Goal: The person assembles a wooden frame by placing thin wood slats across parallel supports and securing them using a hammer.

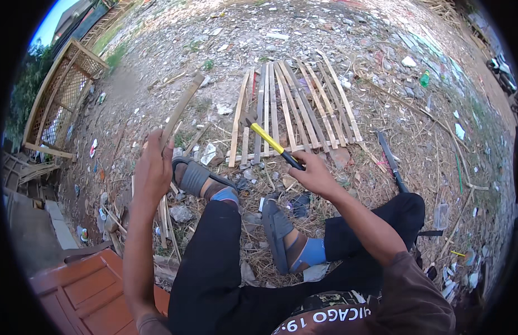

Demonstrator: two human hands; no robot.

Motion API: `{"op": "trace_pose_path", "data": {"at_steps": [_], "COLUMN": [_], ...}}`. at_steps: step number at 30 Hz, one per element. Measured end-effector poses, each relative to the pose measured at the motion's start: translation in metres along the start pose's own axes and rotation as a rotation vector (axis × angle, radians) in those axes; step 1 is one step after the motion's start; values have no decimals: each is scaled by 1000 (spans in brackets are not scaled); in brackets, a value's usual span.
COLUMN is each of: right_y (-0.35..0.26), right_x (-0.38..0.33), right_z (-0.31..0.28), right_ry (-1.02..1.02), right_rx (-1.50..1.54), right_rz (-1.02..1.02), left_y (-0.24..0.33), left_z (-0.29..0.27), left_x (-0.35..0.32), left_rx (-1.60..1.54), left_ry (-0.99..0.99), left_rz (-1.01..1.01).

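Left hand point(153, 167) is clamped around a bamboo strip point(181, 109), holding it slanted up, left of the slat panel point(295, 111) on the ground. Right hand point(313, 174) grips a yellow-handled hammer point(267, 139) by its black end, head over the panel's near edge. Sandalled feet point(281, 234) rest just below it.

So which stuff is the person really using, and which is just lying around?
In use:
- bamboo strip held in the left hand
- yellow-handled hammer held in the right hand
- panel of bamboo slats just beyond the hammer

Lying about:
- long knife on the ground
- green bottle
- lattice frame
- red door panel
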State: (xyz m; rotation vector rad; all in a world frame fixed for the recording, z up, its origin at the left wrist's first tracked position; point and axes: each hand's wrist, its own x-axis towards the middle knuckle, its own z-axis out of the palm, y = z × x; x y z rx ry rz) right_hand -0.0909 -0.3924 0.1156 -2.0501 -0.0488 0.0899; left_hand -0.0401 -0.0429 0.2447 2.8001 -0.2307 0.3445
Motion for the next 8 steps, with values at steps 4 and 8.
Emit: {"op": "trace_pose_path", "data": {"at_steps": [4, 8], "right_y": [41, 68], "right_x": [-107, -245], "right_z": [-70, -134], "right_ry": [72, 396], "right_rx": [-65, -195], "right_rz": [115, 319], "left_y": [8, 72], "left_z": [23, 58], "left_x": [-9, 5], "left_rx": [129, 98], "left_ry": [-94, -310], "left_rz": [241, 529]}}
